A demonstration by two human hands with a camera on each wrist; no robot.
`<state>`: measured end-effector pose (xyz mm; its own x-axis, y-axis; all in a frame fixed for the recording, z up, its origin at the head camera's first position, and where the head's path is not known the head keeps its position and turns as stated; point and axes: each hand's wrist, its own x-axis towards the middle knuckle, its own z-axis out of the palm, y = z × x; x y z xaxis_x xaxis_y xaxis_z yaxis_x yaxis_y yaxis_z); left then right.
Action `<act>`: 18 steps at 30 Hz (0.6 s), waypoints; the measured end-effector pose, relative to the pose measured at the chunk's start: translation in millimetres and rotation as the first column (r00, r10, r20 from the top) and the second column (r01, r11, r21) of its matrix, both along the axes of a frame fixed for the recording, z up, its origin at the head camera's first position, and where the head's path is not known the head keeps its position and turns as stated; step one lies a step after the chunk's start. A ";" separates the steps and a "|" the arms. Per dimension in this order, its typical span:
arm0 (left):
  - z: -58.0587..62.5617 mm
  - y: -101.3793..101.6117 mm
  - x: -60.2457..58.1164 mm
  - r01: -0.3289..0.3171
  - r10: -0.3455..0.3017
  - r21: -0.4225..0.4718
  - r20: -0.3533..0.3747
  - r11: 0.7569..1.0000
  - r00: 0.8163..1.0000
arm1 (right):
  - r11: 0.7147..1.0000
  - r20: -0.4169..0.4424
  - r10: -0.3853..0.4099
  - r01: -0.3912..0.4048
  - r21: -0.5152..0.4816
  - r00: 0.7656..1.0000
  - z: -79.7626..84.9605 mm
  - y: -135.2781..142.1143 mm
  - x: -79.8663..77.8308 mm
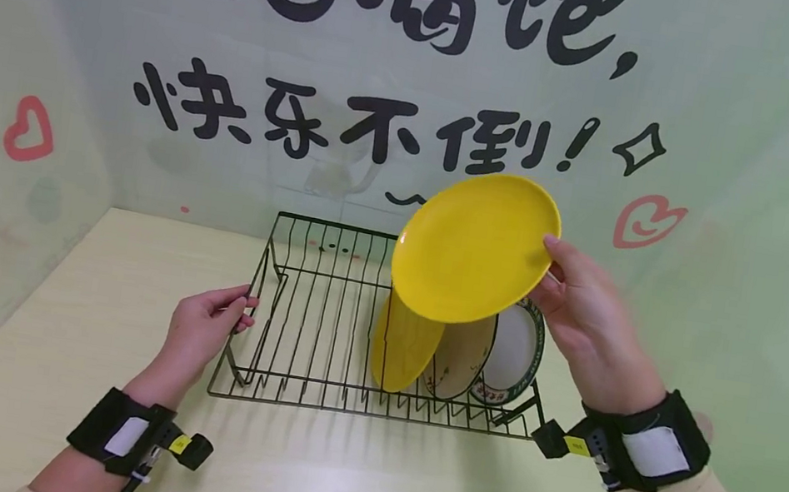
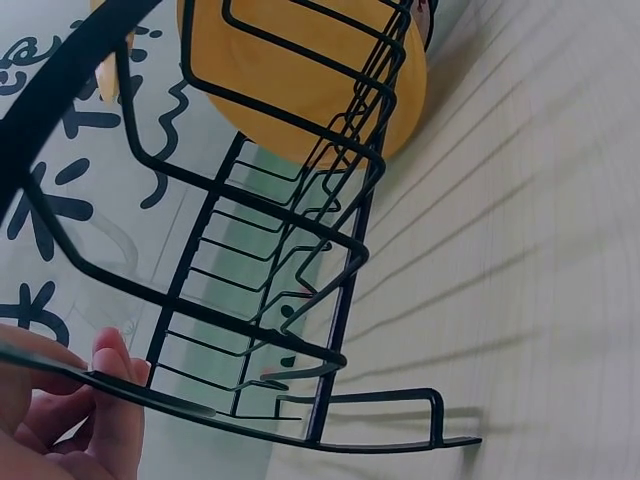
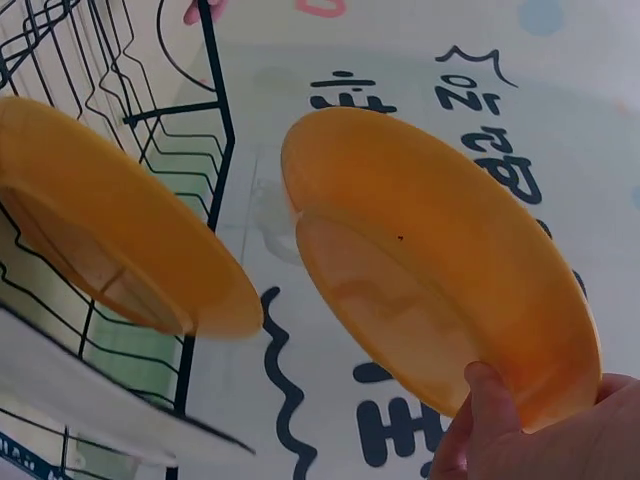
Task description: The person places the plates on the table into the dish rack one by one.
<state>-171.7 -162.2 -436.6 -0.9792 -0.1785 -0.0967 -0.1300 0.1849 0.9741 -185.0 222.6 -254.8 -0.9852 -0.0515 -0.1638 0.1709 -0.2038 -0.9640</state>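
Note:
My right hand [image 1: 574, 317] pinches the edge of a yellow plate [image 1: 473, 249], which is raised above the right half of a black wire dish rack [image 1: 330, 275]. Its underside faces the right wrist camera. My left hand [image 1: 204, 329] grips the left end of the rack, thumb and fingers about the wire. Standing in the rack are a second yellow plate [image 1: 401, 348], a cream patterned plate [image 1: 457, 360] and a white plate with a dark green patterned rim [image 1: 512, 351]. The raised plate hides the tops of the nearer ones.
The rack stands on a pale wooden table [image 1: 331, 481], close to a back wall [image 1: 260, 177] with black lettering. Light-coloured side walls rise at left and right. Each wrist wears a black strap with a small camera.

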 end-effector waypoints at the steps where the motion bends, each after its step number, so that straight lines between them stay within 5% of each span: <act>1: 0.3 -0.5 0.3 -0.001 0.001 0.000 0.001 1.000 1.000 | 0.999 -0.005 0.013 -0.013 0.031 1.000 -1.9 -3.8 -0.8; 8: 1.3 0.4 -1.0 0.003 -0.003 0.003 0.004 1.000 1.000 | 1.000 -0.004 -0.016 0.016 -0.005 1.000 -20.2 -27.0 -11.5; 18: 1.0 -1.0 -2.2 0.006 -0.006 -0.006 -0.004 1.000 1.000 | 0.990 0.054 -0.021 0.014 0.140 0.998 -38.9 -47.4 -19.0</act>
